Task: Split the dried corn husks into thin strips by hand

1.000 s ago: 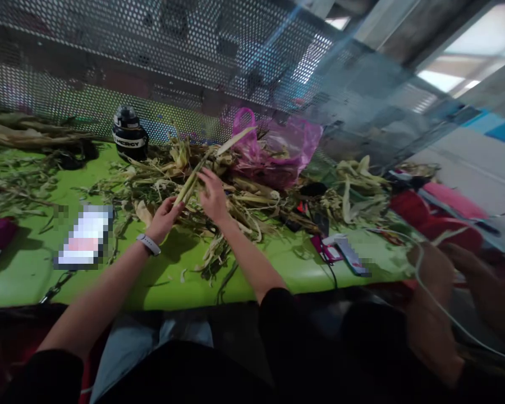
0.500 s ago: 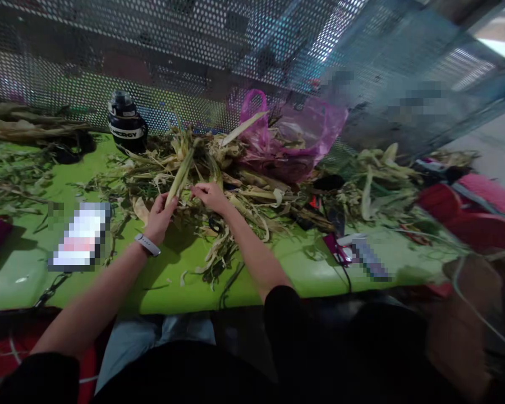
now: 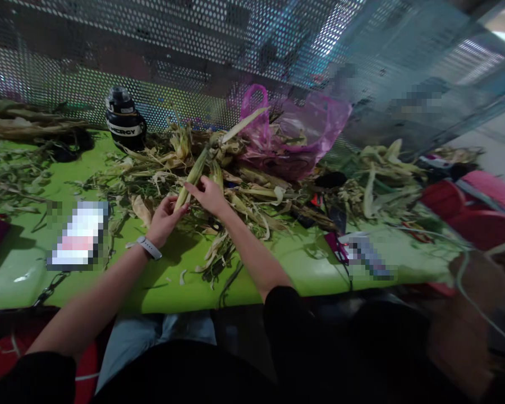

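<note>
A slim, pale green corn ear in its husk slants away from me over the green table. My left hand, with a white band on the wrist, closes round its near end. My right hand pinches its side a little farther up, fingers bent against the husk. Behind and around both hands lies a heap of dry husks and leaves. The ear's lowest tip is partly hidden by my left fingers.
A black bottle stands at the back left, near a perforated metal screen. A pink plastic bag sits behind the heap. A blurred phone-like slab lies left, and more husks lie right. A red stool is beyond.
The corn ear has tilted to the right, its far end now leaning toward the bag. My right hand has moved slightly left onto it, and my left hand slightly right.
</note>
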The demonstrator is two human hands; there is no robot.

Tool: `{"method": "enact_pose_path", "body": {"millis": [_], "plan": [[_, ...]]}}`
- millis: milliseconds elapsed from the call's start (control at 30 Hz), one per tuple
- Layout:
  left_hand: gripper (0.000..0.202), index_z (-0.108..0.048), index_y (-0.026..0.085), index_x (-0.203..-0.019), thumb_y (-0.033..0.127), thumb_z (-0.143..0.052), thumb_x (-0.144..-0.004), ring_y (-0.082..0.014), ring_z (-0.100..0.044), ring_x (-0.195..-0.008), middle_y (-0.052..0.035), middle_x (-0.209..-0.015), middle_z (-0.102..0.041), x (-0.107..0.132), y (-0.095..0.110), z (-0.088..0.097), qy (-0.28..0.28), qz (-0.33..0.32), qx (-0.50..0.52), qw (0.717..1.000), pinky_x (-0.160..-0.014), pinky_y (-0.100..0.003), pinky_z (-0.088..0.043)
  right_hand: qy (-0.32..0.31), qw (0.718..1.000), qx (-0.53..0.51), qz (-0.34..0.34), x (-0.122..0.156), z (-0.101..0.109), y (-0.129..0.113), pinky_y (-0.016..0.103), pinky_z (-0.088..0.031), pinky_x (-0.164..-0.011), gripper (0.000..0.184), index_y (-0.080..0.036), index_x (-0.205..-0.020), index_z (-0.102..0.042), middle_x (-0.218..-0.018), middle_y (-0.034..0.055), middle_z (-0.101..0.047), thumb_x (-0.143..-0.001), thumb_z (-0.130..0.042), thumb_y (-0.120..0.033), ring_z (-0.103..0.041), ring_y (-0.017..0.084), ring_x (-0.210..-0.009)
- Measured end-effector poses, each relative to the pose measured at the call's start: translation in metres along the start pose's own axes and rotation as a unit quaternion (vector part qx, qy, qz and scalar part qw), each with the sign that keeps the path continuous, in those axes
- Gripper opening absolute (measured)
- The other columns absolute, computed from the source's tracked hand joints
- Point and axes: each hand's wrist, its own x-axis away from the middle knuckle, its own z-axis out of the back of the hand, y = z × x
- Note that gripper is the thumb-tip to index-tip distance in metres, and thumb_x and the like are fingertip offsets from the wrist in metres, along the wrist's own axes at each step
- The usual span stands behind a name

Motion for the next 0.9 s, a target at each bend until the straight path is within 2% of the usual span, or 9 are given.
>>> {"method": "enact_pose_path", "body": {"millis": [133,233,300,400,533,633,733,833,900], "plan": [[0.034,-0.06,0.017,-0.084,0.05,-0.07,-0.08,-0.0095,-0.049,-0.061,0.0021,-0.07,-0.058,-0.001,-0.001,0.004,0.017,-0.069,-0.136,0.988,-0.056,-0.022,-0.037,-0.016,0.994,-0.1,-0.032,0.0,-0.02,0.003,0.024,-0.042,-0.056,0.052,-0.02,-0.081,-0.053,-0.067,-0.0026,-0.057,-0.076,-0.063,-0.07,-0.052,0.011,-0.061],[0.03,-0.055,0.018,-0.074,0.043,-0.057,-0.091,-0.0102,-0.041,-0.056,0.0029,-0.06,-0.048,-0.003,-0.001,0.01,0.076,-0.143,-0.302,0.94,-0.054,-0.025,-0.03,-0.041,0.984,-0.162,-0.065,0.002,-0.027,0.004,0.022,-0.037,-0.047,0.051,-0.021,-0.079,-0.051,-0.059,-0.0068,-0.051,-0.074,-0.065,-0.069,-0.046,0.008,-0.05],[0.022,-0.056,0.018,-0.082,0.037,-0.054,-0.093,-0.0111,-0.042,-0.055,0.0028,-0.06,-0.048,-0.004,-0.001,0.014,0.101,-0.162,-0.366,0.911,-0.054,-0.026,-0.029,-0.038,0.98,-0.182,-0.07,0.004,-0.03,0.005,0.022,-0.036,-0.045,0.05,-0.021,-0.079,-0.051,-0.058,-0.0078,-0.051,-0.073,-0.068,-0.067,-0.044,0.007,-0.047],[0.017,-0.057,0.019,-0.1,0.034,-0.053,-0.093,-0.012,-0.045,-0.052,0.0033,-0.06,-0.051,-0.006,0.0,0.016,0.095,-0.148,-0.37,0.912,-0.053,-0.026,-0.031,-0.048,0.977,-0.195,-0.076,0.005,-0.029,0.005,0.022,-0.038,-0.044,0.049,-0.02,-0.08,-0.053,-0.059,-0.007,-0.054,-0.07,-0.072,-0.064,-0.047,0.008,-0.047],[0.028,-0.056,0.021,-0.099,0.047,-0.058,-0.09,-0.0126,-0.051,-0.048,0.0029,-0.061,-0.057,-0.008,0.007,0.017,-0.003,-0.075,-0.26,0.963,-0.048,-0.024,-0.036,-0.102,0.957,-0.243,-0.122,0.008,-0.02,0.0,0.022,-0.039,-0.045,0.048,-0.019,-0.081,-0.053,-0.061,-0.0066,-0.056,-0.067,-0.078,-0.058,-0.05,0.008,-0.049],[0.041,-0.053,0.022,-0.102,0.053,-0.069,-0.081,-0.0132,-0.054,-0.045,0.0036,-0.06,-0.06,-0.007,0.012,0.016,-0.044,-0.039,-0.201,0.978,-0.045,-0.024,-0.037,-0.123,0.946,-0.268,-0.134,0.011,-0.014,-0.006,0.021,-0.04,-0.047,0.045,-0.019,-0.082,-0.052,-0.063,-0.0066,-0.055,-0.069,-0.077,-0.054,-0.05,0.007,-0.051],[0.034,-0.052,0.021,-0.101,0.048,-0.065,-0.085,-0.0121,-0.05,-0.044,0.0053,-0.056,-0.055,-0.004,0.012,0.015,0.0,-0.079,-0.259,0.963,-0.045,-0.023,-0.034,-0.113,0.956,-0.234,-0.134,0.013,-0.013,-0.008,0.021,-0.04,-0.048,0.04,-0.019,-0.08,-0.049,-0.059,-0.0068,-0.051,-0.075,-0.073,-0.051,-0.048,0.008,-0.05],[0.019,-0.054,0.021,-0.091,0.04,-0.053,-0.092,-0.012,-0.045,-0.048,0.0045,-0.056,-0.049,-0.003,0.009,0.014,0.057,-0.141,-0.358,0.921,-0.05,-0.025,-0.031,-0.109,0.969,-0.17,-0.139,0.013,-0.014,-0.006,0.024,-0.042,-0.05,0.035,-0.019,-0.078,-0.048,-0.059,-0.005,-0.051,-0.08,-0.069,-0.047,-0.049,0.009,-0.05],[0.02,-0.052,0.02,-0.082,0.037,-0.049,-0.093,-0.0133,-0.045,-0.056,0.0023,-0.061,-0.049,-0.005,0.006,0.015,0.066,-0.176,-0.388,0.902,-0.055,-0.026,-0.033,-0.096,0.978,-0.131,-0.128,0.013,-0.016,-0.004,0.026,-0.045,-0.053,0.032,-0.019,-0.08,-0.049,-0.063,-0.003,-0.054,-0.08,-0.068,-0.045,-0.052,0.011,-0.053]]}}
